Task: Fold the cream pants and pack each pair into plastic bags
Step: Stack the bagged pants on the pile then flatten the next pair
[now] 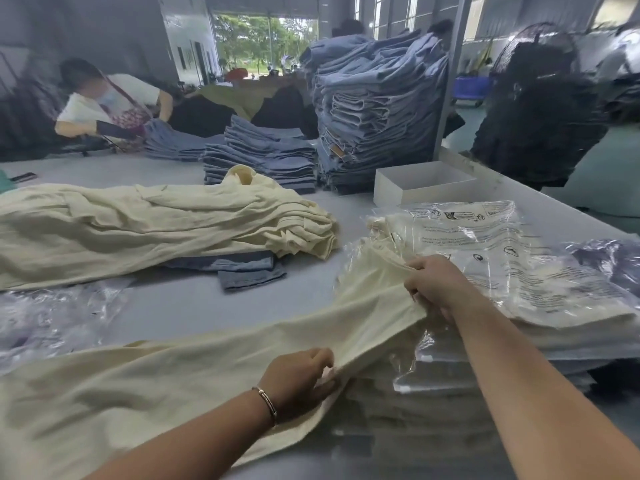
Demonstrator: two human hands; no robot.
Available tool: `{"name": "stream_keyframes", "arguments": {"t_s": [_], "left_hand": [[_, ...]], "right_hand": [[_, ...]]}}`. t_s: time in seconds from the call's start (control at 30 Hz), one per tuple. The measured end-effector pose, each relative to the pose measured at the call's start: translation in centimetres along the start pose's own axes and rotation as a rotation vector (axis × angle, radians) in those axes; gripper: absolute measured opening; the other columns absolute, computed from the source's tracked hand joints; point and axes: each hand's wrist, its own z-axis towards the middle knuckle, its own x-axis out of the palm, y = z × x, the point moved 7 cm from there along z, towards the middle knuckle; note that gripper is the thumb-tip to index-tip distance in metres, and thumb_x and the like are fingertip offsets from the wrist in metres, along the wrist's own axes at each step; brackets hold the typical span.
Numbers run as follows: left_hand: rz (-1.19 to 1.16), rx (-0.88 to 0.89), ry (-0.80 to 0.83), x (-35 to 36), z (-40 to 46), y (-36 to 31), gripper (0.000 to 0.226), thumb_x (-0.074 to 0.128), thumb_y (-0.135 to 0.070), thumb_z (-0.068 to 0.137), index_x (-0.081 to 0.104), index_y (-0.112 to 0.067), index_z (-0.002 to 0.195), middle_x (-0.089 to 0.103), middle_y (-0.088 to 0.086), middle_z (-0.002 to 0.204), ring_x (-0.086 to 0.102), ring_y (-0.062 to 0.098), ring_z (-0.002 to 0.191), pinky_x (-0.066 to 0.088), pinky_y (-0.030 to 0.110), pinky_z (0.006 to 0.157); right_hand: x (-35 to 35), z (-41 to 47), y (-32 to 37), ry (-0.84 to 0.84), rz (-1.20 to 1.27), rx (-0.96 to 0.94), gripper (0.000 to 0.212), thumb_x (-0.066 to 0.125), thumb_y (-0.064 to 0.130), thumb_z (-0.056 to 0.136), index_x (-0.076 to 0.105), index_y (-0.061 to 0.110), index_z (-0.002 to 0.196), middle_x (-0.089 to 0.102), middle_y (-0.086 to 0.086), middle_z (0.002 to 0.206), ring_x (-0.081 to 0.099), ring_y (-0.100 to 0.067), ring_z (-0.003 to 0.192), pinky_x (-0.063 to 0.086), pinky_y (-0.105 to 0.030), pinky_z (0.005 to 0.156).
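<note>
Stretching across the near side of the grey table, a pair of cream pants lies flat with one end raised over a stack of bagged cream pants. The left hand pinches the fabric's near edge, and the right hand grips the bunched far edge above the printed plastic bag. Behind lies a heap of unfolded cream pants over folded denim. Farther back stand a white box, blue jeans stacks and a seated worker.
</note>
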Motion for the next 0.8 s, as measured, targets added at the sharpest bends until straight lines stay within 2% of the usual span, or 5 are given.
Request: {"name": "stream_keyframes", "arguments": {"t_s": [0.13, 0.27, 0.43, 0.63, 0.8], "left_hand": [[0.135, -0.075, 0.064, 0.8, -3.4, 2.5, 0.029, 0.051, -0.032, 0.085, 0.055, -0.017, 0.109, 0.061, 0.004, 0.105, 0.059, 0.03, 0.095, 0.045, 0.035, 0.067], [0.256, -0.331, 0.28, 2.4, -7.9, 5.8, 0.032, 0.049, -0.026, 0.082, 0.048, -0.017, 0.113, 0.055, 0.003, 0.114, 0.056, 0.031, 0.103, 0.042, 0.037, 0.07], [-0.078, -0.144, 0.172, 0.5, -10.5, 4.6, 0.015, 0.051, -0.03, 0.069, 0.041, -0.027, 0.079, 0.058, -0.001, 0.08, 0.052, 0.024, 0.072, 0.029, 0.028, 0.058], [0.1, -0.229, 0.312, 2.1, -13.5, 6.1, 0.032, 0.049, -0.043, 0.084, 0.047, -0.026, 0.112, 0.05, -0.004, 0.114, 0.052, 0.018, 0.104, 0.039, 0.03, 0.078], [0.077, -0.073, 0.219, 0.6, -15.8, 6.4, 0.026, 0.054, -0.05, 0.077, 0.061, -0.03, 0.093, 0.057, -0.011, 0.085, 0.059, 0.008, 0.076, 0.043, 0.019, 0.057]], "right_hand": [[-1.1, 0.5, 0.6, -0.119, -0.126, -0.041, 0.031, 0.051, -0.009, 0.074, 0.073, 0.001, 0.093, 0.07, -0.015, 0.079, 0.066, -0.028, 0.072, 0.055, -0.035, 0.065], [-1.1, 1.0, 1.4, -0.176, -0.292, -0.054, 0.027, 0.048, -0.004, 0.085, 0.069, -0.005, 0.101, 0.067, -0.021, 0.096, 0.063, -0.033, 0.091, 0.047, -0.034, 0.073], [-1.2, 1.2, 1.0, -0.241, -0.379, -0.062, 0.019, 0.046, -0.003, 0.087, 0.065, -0.008, 0.091, 0.059, -0.016, 0.077, 0.054, -0.03, 0.076, 0.039, -0.031, 0.066], [-1.5, 1.1, 1.0, -0.308, -0.411, -0.115, 0.014, 0.055, 0.008, 0.085, 0.065, 0.001, 0.079, 0.053, -0.007, 0.064, 0.049, -0.023, 0.059, 0.034, -0.03, 0.055], [-2.4, 0.8, 0.3, -0.282, -0.425, -0.069, 0.013, 0.055, 0.006, 0.08, 0.066, 0.001, 0.075, 0.06, -0.013, 0.067, 0.056, -0.027, 0.064, 0.035, -0.029, 0.052]]}}
